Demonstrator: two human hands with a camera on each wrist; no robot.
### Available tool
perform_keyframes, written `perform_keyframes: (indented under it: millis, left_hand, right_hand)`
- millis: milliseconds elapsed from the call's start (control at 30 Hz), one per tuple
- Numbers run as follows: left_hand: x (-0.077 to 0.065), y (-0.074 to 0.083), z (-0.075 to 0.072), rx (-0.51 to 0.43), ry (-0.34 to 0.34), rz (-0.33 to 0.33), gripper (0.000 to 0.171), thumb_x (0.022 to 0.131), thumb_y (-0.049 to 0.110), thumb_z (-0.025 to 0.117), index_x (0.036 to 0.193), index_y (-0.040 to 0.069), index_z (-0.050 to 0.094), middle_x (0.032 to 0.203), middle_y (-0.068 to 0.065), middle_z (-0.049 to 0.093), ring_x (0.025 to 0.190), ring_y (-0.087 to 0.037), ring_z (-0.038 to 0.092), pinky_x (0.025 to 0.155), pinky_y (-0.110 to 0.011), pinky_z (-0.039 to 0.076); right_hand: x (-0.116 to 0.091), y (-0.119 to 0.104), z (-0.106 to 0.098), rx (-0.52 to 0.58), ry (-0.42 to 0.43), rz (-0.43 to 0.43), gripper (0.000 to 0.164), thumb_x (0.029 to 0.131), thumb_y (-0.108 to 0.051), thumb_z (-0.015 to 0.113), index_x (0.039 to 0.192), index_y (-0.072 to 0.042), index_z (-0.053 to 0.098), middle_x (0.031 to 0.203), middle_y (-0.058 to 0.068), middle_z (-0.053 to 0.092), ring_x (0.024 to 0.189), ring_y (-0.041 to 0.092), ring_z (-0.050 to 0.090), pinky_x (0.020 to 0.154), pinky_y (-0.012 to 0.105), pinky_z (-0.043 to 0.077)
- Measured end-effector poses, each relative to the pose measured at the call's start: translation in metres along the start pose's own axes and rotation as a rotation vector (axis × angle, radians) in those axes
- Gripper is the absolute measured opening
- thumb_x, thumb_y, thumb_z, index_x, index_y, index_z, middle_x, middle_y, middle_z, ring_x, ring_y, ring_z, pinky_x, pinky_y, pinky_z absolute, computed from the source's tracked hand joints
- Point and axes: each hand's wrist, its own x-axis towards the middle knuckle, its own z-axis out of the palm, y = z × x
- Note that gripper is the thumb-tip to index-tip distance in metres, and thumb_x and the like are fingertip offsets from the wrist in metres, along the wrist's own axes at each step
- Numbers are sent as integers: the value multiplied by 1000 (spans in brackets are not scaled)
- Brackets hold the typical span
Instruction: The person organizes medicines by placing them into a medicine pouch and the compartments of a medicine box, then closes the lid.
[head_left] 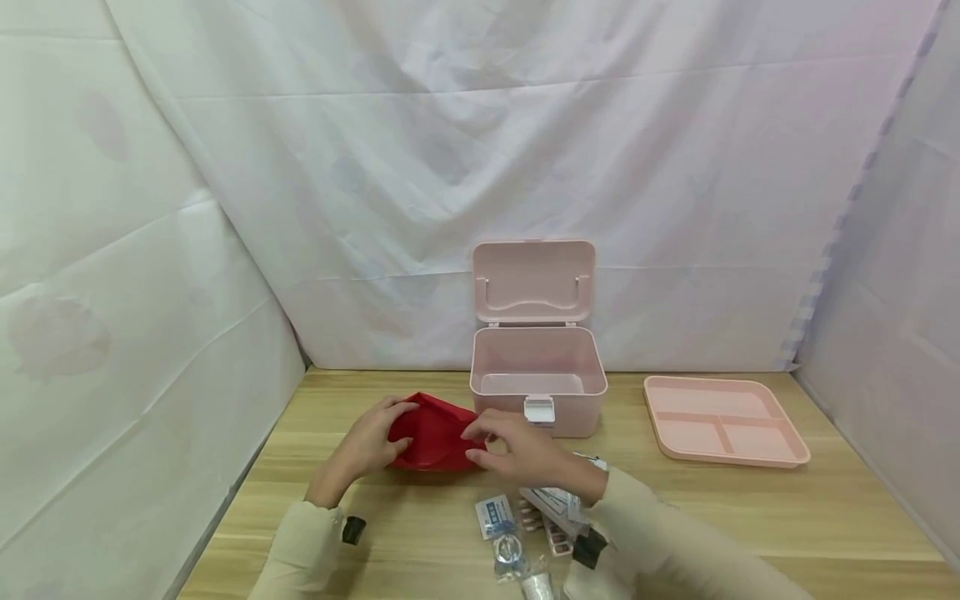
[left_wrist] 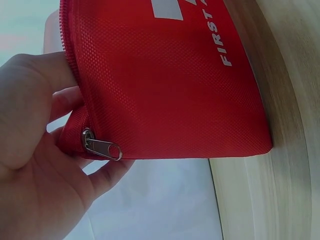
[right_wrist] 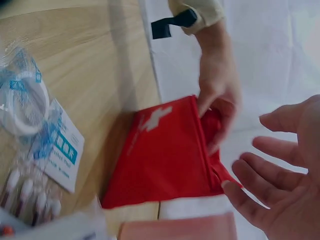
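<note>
A red fabric first aid pouch (head_left: 437, 442) stands on the table with its zipped top spread apart. My left hand (head_left: 367, 442) holds the pouch by its open edge, some fingers inside the mouth. In the left wrist view, a metal zipper pull (left_wrist: 102, 147) hangs at the corner beside this hand (left_wrist: 40, 130). At the pouch's other end is my right hand (head_left: 525, 450), its fingers spread and loosely bent. In the right wrist view, one fingertip of that hand (right_wrist: 280, 175) is at the pouch's top corner; whether it touches I cannot tell.
Behind the pouch stands a pink box (head_left: 538, 379) with its lid (head_left: 534, 283) raised. A pink divided tray (head_left: 723, 421) lies to the right. Near the right forearm are a white-and-blue packet (head_left: 495, 515), a wrapped tape roll (head_left: 508, 550), cotton swabs (right_wrist: 25, 192) and other packets.
</note>
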Motion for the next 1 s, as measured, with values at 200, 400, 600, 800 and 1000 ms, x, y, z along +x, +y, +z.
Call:
perform_keyframes:
  millis: [200, 400, 600, 800, 1000]
  left_hand:
    - [1, 0, 0, 10, -15, 0, 46, 82, 3, 78, 126, 1, 64, 122, -12, 61, 110, -30, 60, 90, -46, 54]
    - [2, 0, -1, 19, -19, -1, 46, 82, 3, 78, 126, 1, 63, 123, -13, 60, 111, -31, 60, 92, -46, 53]
    - [2, 0, -1, 24, -20, 6, 47, 82, 3, 78, 126, 0, 63, 123, -14, 60, 112, -31, 60, 92, -46, 53]
    - [2, 1, 0, 8, -28, 5, 47, 82, 3, 78, 126, 0, 63, 122, -13, 60, 111, -30, 60, 91, -45, 54]
    - [2, 1, -1, -2, -31, 7, 47, 82, 3, 78, 126, 1, 63, 123, -13, 60, 112, -30, 60, 91, -45, 53]
  right_hand:
    - [-20, 9, -26, 48, -63, 14, 15, 94, -16, 67, 107, -7, 71, 97, -6, 70, 91, 4, 63, 82, 27, 55]
    - [-43, 22, -47, 57, -162, 92, 17, 96, -25, 65, 109, -14, 70, 104, -1, 72, 94, 5, 65, 84, 26, 55]
    - [-61, 38, -65, 72, -200, 151, 20, 97, -26, 63, 112, -15, 70, 107, 3, 71, 96, 9, 65, 87, 30, 54]
    - [-73, 56, -76, 82, -207, 171, 19, 97, -23, 63, 111, -11, 70, 105, 6, 71, 96, 12, 66, 89, 33, 54]
    - [-80, 73, -83, 50, -196, 216, 23, 95, -21, 66, 113, -6, 69, 107, 10, 70, 98, 16, 65, 86, 34, 54]
